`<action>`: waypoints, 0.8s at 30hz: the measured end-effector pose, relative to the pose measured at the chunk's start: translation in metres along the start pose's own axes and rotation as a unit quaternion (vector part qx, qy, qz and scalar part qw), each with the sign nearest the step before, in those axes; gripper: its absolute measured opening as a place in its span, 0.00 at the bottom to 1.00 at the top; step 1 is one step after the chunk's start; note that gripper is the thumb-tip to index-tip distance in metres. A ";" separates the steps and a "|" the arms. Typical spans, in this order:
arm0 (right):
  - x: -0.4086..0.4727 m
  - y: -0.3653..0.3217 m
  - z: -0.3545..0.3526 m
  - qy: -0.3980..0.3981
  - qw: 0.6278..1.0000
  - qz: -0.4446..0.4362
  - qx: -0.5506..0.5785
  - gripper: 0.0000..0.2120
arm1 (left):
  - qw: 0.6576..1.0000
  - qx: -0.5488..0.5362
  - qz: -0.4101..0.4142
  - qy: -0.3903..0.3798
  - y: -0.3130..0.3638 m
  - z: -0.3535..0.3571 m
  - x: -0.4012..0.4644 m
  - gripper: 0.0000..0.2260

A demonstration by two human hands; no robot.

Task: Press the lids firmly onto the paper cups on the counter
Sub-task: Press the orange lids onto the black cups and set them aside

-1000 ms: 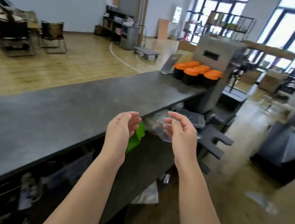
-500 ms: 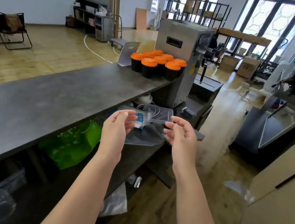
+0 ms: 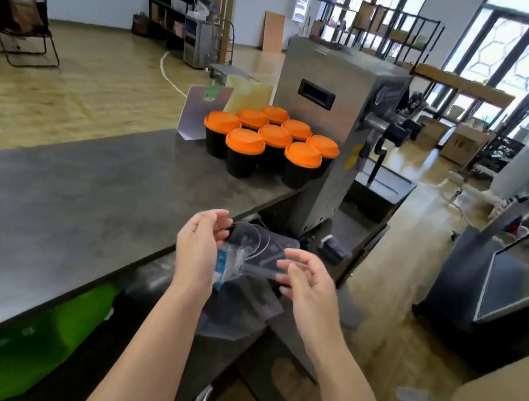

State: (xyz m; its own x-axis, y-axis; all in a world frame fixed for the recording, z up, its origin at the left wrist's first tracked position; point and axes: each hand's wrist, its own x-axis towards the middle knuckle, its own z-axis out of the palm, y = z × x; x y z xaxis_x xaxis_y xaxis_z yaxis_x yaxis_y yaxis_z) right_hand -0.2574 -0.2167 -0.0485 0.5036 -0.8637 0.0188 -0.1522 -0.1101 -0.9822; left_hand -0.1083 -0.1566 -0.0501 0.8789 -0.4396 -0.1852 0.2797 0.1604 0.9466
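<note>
Head view, progress: every cup [image 3: 240, 163] in sight carries an orange lid [image 3: 245, 139]. Whether the lids are pressed fully home cannot be read from here. Judged: pressing not begun at this moment, since both hands are well short of the cluster.
Head view, left to do: reach the cluster at the far end of the counter [image 3: 80, 195] and press each lid down, one after another.
Cups: eight black cups counted, packed in a tight cluster, just beside the steel machine [image 3: 333, 114].
Lids: eight orange lids, one per cup; none lies loose on the counter.
Cup position: on the counter top, far end, near its right edge; a tilted card [image 3: 197, 112] stands just behind them.
Left hand [image 3: 198, 252]: fingers loosely curled, raised off the counter edge. It overlaps clear plastic packaging [image 3: 259, 250] on the shelf below; no grip seen, reads as holding nothing.
Right hand [image 3: 307, 283]: fingers relaxed and spread, palm turned inward, holding nothing.
Hands: two, near each other, well apart from the cups.
Other: green bag [image 3: 33, 334] under the counter, one.
</note>
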 end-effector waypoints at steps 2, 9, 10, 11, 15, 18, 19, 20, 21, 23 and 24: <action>0.037 -0.010 -0.012 0.016 1.000 -0.020 0.007 0.10 | 1.000 0.006 0.016 0.001 0.006 0.030 0.024 0.13; 0.143 -0.014 0.004 -0.047 0.999 0.000 0.020 0.11 | 0.997 0.015 0.039 0.070 0.008 0.080 0.085 0.12; 0.158 -0.015 0.011 -0.062 0.998 0.007 0.024 0.11 | 0.996 0.015 0.036 0.085 0.008 0.081 0.094 0.12; 0.174 -0.017 0.018 -0.078 0.997 0.012 0.027 0.12 | 0.994 0.013 0.034 0.101 0.009 0.082 0.103 0.12; 0.234 -0.027 0.054 -0.137 0.989 0.027 0.048 0.20 | 0.990 0.040 0.036 0.134 0.019 0.085 0.142 0.11; 0.265 -0.026 0.083 -0.160 0.983 0.048 0.071 0.25 | 0.989 0.076 0.023 0.126 0.024 0.096 0.168 0.15; 0.271 -0.022 0.090 -0.163 0.982 0.052 0.079 0.24 | 0.989 0.078 0.015 0.122 0.023 0.100 0.174 0.17; 0.275 -0.019 0.095 -0.165 0.980 0.058 0.092 0.22 | 0.990 0.077 0.008 0.119 0.020 0.104 0.180 0.20; 0.277 -0.017 0.098 -0.164 0.978 0.067 0.111 0.20 | 0.990 0.081 0.005 0.117 0.017 0.108 0.183 0.22; 0.277 -0.014 0.101 -0.141 0.977 0.081 0.137 0.17 | 0.988 0.093 0.011 0.121 0.011 0.115 0.182 0.23; 0.275 -0.015 0.101 -0.120 0.980 0.085 0.136 0.16 | 0.987 0.099 0.017 0.128 0.009 0.117 0.178 0.22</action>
State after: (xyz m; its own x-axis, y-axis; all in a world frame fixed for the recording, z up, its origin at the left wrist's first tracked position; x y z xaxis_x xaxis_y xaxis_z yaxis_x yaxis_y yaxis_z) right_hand -0.0308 -0.4031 -0.0470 0.6805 -0.7147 -0.1615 -0.0355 0.1881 -0.9815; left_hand 0.0057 -0.3369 -0.0437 0.9624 -0.1946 -0.1895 0.1902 -0.0151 0.9816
